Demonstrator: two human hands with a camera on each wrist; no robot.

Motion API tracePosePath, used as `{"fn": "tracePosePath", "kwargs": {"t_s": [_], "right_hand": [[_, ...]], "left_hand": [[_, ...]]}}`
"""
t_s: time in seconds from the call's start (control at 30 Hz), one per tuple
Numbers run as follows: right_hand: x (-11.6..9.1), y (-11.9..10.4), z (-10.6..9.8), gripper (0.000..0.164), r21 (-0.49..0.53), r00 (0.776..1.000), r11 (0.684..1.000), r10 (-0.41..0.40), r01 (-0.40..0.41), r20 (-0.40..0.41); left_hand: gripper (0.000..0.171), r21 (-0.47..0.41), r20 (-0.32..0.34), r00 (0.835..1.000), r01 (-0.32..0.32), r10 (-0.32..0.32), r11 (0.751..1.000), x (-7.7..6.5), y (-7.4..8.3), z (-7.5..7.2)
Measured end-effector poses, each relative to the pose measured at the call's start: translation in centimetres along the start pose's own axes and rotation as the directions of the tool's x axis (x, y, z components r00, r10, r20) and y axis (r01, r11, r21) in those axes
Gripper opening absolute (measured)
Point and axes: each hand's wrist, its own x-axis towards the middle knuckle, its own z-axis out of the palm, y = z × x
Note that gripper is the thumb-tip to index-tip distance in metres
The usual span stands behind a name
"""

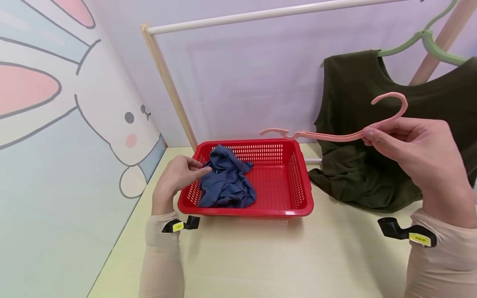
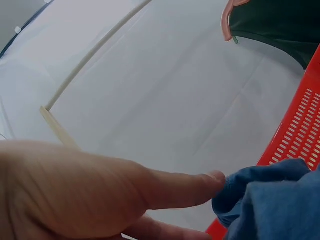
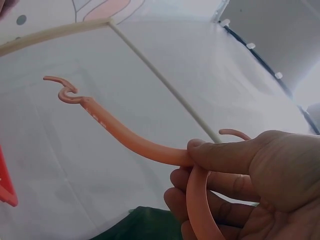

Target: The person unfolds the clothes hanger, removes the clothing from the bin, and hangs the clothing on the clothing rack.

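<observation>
My right hand (image 1: 421,149) pinches a pink clothes hanger (image 1: 331,137) near its neck, between thumb and fingers. The hanger is held up in the air, its hook upward and one arm reaching left above the basket's right rim. In the right wrist view the thumb lies on top of the hanger (image 3: 135,142), with fingers curled beneath. My left hand (image 1: 180,174) is over the left rim of a red basket (image 1: 275,212). Its thumb and fingers are apart, right at the edge of a crumpled blue garment (image 1: 229,182) inside. In the left wrist view the thumb tip overlaps the blue cloth (image 2: 285,205).
A dark green sleeveless top (image 1: 354,103) hangs on a green hanger (image 1: 434,45) at the right, its lower part bunched on the table (image 1: 283,260). Behind the basket stands a rack with a white bar (image 1: 261,15) and wooden posts. A rabbit-painted wall (image 1: 63,165) borders the left side.
</observation>
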Motion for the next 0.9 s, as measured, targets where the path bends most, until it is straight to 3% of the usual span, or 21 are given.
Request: {"fn": "tracePosePath", "kwargs": {"t_s": [0.63, 0.77, 0.9], "right_hand": [[0.09, -0.01, 0.27, 0.024, 0.002, 1.000, 1.000, 0.000, 0.000, 0.009], [0.13, -0.06, 0.33, 0.024, 0.001, 1.000, 1.000, -0.005, 0.005, 0.010], [0.15, -0.13, 0.42, 0.024, -0.008, 1.000, 1.000, -0.010, 0.011, 0.011]], "left_hand": [[0.039, 0.036, 0.126, 0.989, 0.076, -0.080, 0.996, -0.43, 0.50, -0.07], [0.033, 0.034, 0.131, 0.990, 0.055, -0.059, 0.998, -0.39, 0.41, -0.03], [0.028, 0.037, 0.096, 0.995, 0.005, -0.009, 0.999, -0.21, 0.27, 0.01]]}}
